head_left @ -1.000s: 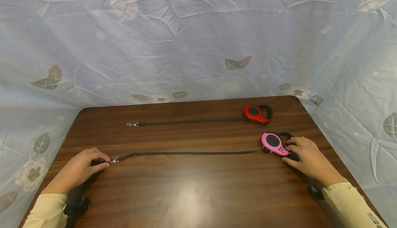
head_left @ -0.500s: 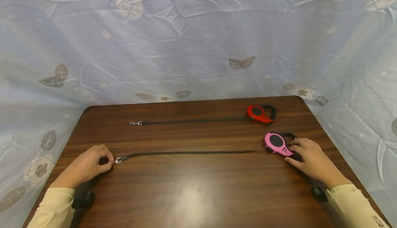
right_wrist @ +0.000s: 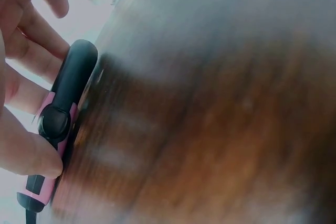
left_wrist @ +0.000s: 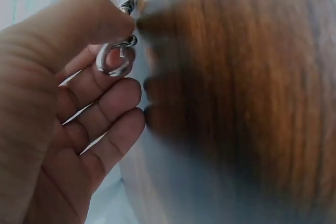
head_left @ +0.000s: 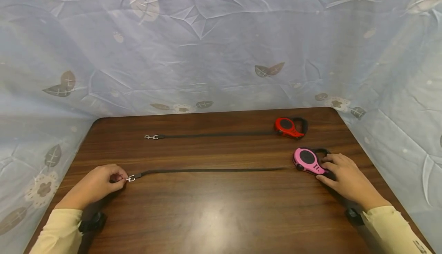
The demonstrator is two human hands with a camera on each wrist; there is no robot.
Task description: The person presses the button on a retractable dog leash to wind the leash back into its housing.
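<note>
A retractable dog leash with a pink casing [head_left: 306, 161] lies at the right of the table, its dark strap [head_left: 221, 170] stretched out leftward. My left hand [head_left: 98, 183] pinches the metal snap hook [head_left: 131, 178] at the strap's end between thumb and forefinger. In the left wrist view the ring end of the hook [left_wrist: 113, 60] shows below the thumb, the other fingers loosely bent. My right hand [head_left: 348, 179] grips the black handle [right_wrist: 76, 74] of the pink leash, thumb on its near side. Part of the handle is hidden under the hand.
Farther back lies a second retractable leash with a red casing [head_left: 289, 128]. Its dark strap [head_left: 217, 134] runs left to a metal snap hook [head_left: 151, 137]. Both lie on a brown wooden table [head_left: 207, 208], with patterned cloth [head_left: 221, 47] hanging behind and at the sides.
The head view has shifted slightly, moving everything a little rightward in the picture. My left fingers have drawn in closer over the snap hook. My right hand stays on the pink leash.
</note>
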